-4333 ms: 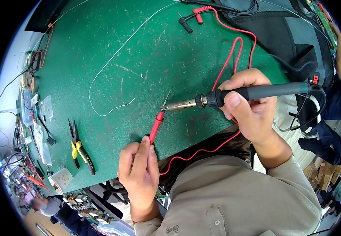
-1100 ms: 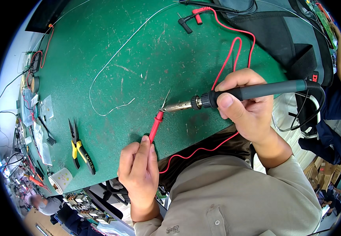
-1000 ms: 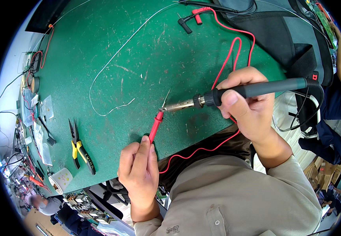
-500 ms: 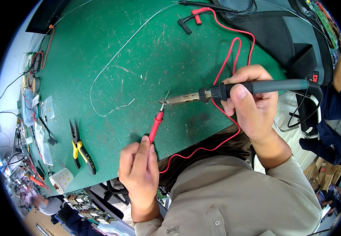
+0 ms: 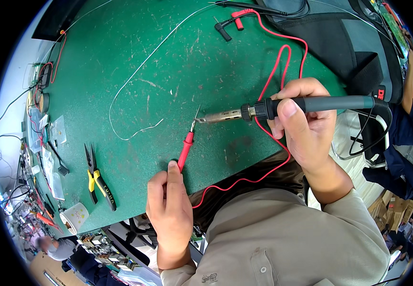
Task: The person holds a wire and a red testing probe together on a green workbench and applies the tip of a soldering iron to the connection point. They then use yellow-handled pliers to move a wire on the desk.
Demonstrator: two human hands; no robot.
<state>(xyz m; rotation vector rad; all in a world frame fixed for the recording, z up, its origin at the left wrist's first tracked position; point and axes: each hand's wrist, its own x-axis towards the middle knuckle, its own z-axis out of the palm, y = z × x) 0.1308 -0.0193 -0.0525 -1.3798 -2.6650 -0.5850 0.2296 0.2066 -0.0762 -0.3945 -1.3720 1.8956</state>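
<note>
My left hand is closed around the rear of a red test probe, whose metal tip points up and away from me. My right hand grips a soldering iron by its dark grey handle, the barrel pointing left. The iron's tip meets the probe's metal end, or lies just over it; which one I cannot tell. A thin needle extends beyond that spot. From the probe a red lead runs behind my right hand toward the far side, where a red plug lies beside a black plug.
Yellow-and-black long-nose pliers lie on the green table mat at left, near a tipped paper cup. Solder wire curls across the middle. A grey-black bag covers the far right. Cables and small bags crowd the left edge.
The probe has shifted slightly left and become a little more upright, its tip staying at the iron's tip. My left index finger lies straighter along it. The iron has barely moved.
</note>
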